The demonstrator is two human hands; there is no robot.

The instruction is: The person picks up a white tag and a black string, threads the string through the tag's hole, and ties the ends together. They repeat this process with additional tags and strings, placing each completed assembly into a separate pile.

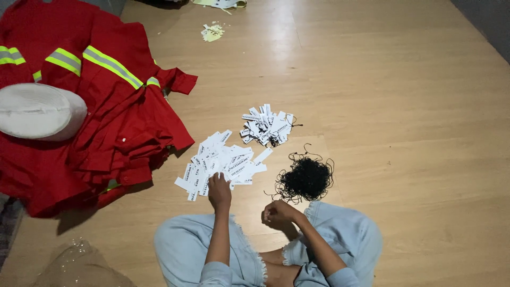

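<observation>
Person seated on the wooden floor (404, 133), sorting white paper tags (220, 162)
The left hand (219, 191) lay on the near edge of the loose tag pile, fingers spread flat on it. The right hand (276, 213) was curled shut near the knee, its contents too small to tell, just below a tangle of black strings (305, 178). Red garments (106, 122) lay to the left

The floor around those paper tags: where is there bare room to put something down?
The wooden floor lies bare right of the tangle of black strings and beyond the strung tags. It is crowded near the left hand on the loose white tags, and at the red garments.
</observation>
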